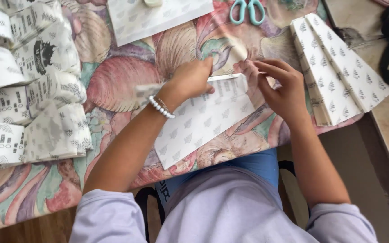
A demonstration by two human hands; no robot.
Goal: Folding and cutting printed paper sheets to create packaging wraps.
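Both hands, left hand (193,77) pressing and right hand (281,85) pinching, hold the paper sheet (199,123) flat on the tabletop (113,85), top edge folded; finished folded bags (338,67) stacked right, more sheets (28,90) left.

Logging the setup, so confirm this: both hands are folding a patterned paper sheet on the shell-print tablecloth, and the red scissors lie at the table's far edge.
Wrong in one respect: the scissors are teal, not red, as the head view shows. The rest stands: the left hand and right hand work the sheet on the tablecloth.
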